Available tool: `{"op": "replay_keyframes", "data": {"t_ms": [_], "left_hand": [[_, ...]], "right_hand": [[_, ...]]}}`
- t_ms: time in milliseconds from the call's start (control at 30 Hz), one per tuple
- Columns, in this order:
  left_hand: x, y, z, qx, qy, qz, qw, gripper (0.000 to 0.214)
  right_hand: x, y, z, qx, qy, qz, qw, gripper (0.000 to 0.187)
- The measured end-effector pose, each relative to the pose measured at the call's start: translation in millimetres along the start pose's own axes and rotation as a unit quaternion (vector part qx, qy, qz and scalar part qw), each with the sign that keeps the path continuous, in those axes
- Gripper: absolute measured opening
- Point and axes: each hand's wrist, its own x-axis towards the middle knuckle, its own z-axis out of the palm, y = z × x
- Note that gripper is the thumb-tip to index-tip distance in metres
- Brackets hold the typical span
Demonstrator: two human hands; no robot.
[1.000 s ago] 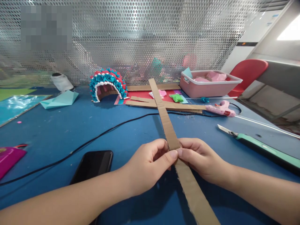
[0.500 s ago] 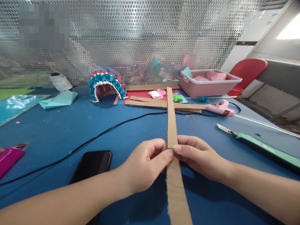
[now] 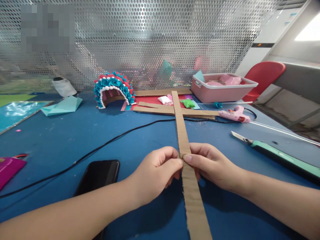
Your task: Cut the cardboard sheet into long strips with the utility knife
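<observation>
**Both hands pinch one cardboard strip at mid-length**

From my station I see both hands closed on the same long strip [image 3: 181, 133]. The left hand [image 3: 155, 173] and right hand [image 3: 212, 166] each clamp it between thumb and forefinger, thumbs on top, their tips almost touching. Gripping that close together looks like a way to control one short stretch of the cardboard rather than the whole length.

The strip sits over the middle of the blue table [image 3: 62, 140]. It runs from the near edge of the view, between the hands, and away toward the far side. Its far end crosses in front of other strips [image 3: 155, 110] lying flat; I cannot tell whether it touches them.

The tools lie out to the person's right, well apart from the hands: a knife [image 3: 275, 155] with its blade out, and beyond it a pink glue gun [image 3: 235, 115]. That keeps them within reach but off the working patch.

A phone [image 3: 98, 175] lies just left of the left wrist, and a black cable [image 3: 112, 141] crosses the table behind it.

At the back, by the mesh screen [image 3: 150, 40], stand a ruffled arch [image 3: 113, 88] and a pink tray [image 3: 222, 95].
</observation>
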Motion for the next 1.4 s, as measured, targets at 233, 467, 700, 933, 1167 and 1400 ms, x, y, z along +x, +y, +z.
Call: {"op": "replay_keyframes", "data": {"t_ms": [233,467,700,933,1167,1400], "left_hand": [[-1.3,-2.9,-0.8,0.038,-0.022,0.058,0.997,0.035],[-3.5,0.1,-0.7,0.051,-0.028,0.062,0.996,0.029],[-0.4,2.0,-1.3,-0.007,-0.058,0.064,0.996,0.026],[0.1,2.3,-1.9,0.002,-0.032,0.034,0.999,0.029],[-2.9,-6.2,-0.8,0.069,-0.011,0.058,0.996,0.035],[-5.1,-5.1,-2.7,0.127,-0.023,0.079,0.988,0.036]], "right_hand": [[-1.6,-5.1,0.8,-0.02,0.003,0.021,1.0,0.026],[-1.9,-6.9,-6.2,0.035,-0.118,-0.018,0.992,0.024],[0.4,4.0,-4.6,0.091,-0.056,-0.01,0.994,0.026],[0.5,4.4,-2.7,0.073,-0.061,-0.029,0.995,0.027],[-1.6,-0.9,-0.7,0.0,-0.026,-0.011,1.0,0.032],[-1.5,-4.8,-1.2,-0.036,-0.035,-0.017,0.999,0.033]]}}
